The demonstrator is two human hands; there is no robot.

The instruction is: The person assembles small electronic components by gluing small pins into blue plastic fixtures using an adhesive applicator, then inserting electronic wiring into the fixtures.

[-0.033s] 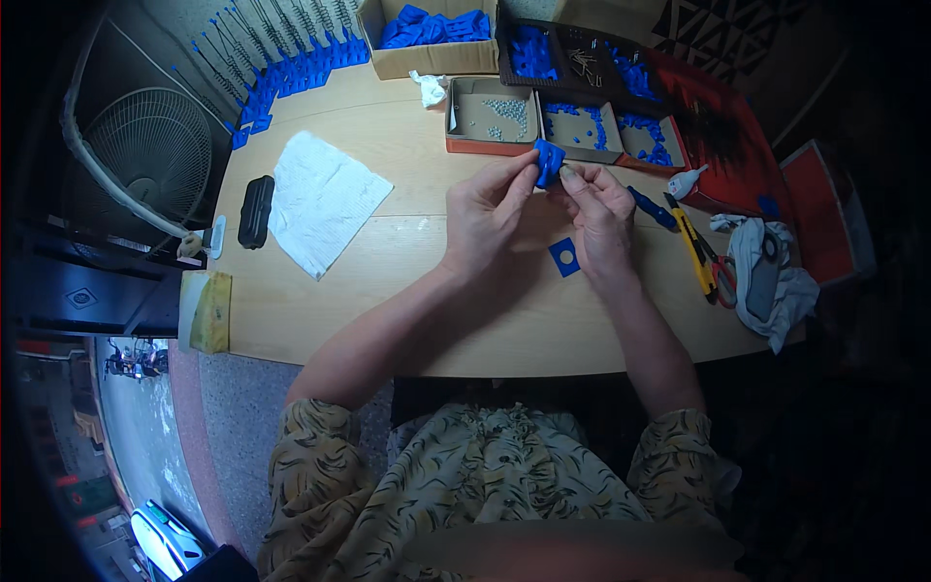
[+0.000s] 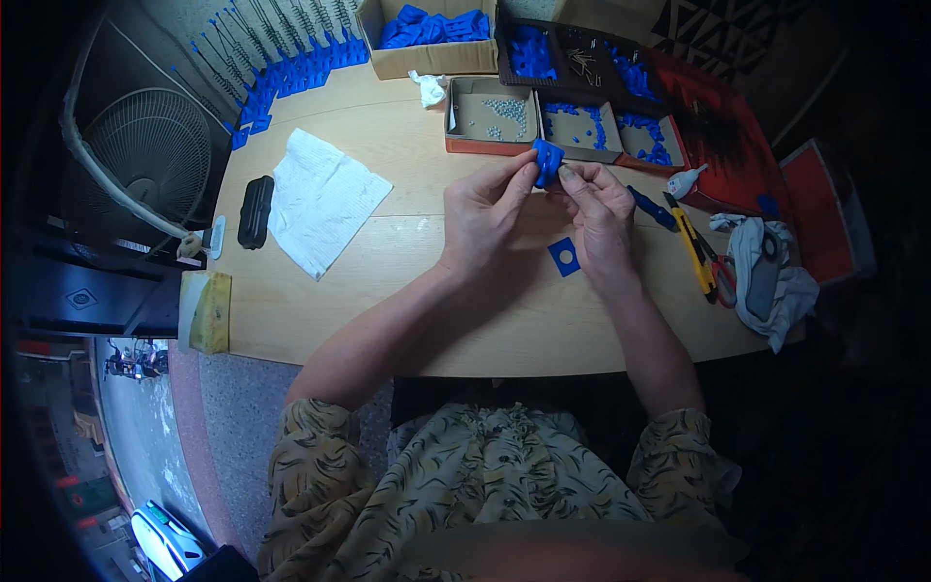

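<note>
A small blue plastic part (image 2: 548, 163) is held up between both hands above the table, just in front of the open boxes. The fingertips of my left hand (image 2: 490, 199) pinch its left side. On its lower right, the thumb and fingers of my right hand (image 2: 601, 209) close round it, hiding some of the part. Below, between my forearms, a flat blue square piece with a round hole (image 2: 554, 255) lies on the wooden table (image 2: 427, 339).
Boxes of silvery beads (image 2: 480, 92) and small blue pieces (image 2: 587, 150) stand ahead, beside a carton of blue parts (image 2: 422, 68). A yellow cutter (image 2: 690, 247), scissors (image 2: 722, 276) and a cloth (image 2: 776, 301) lie right; a white paper towel (image 2: 330, 199) and black case (image 2: 255, 211) left.
</note>
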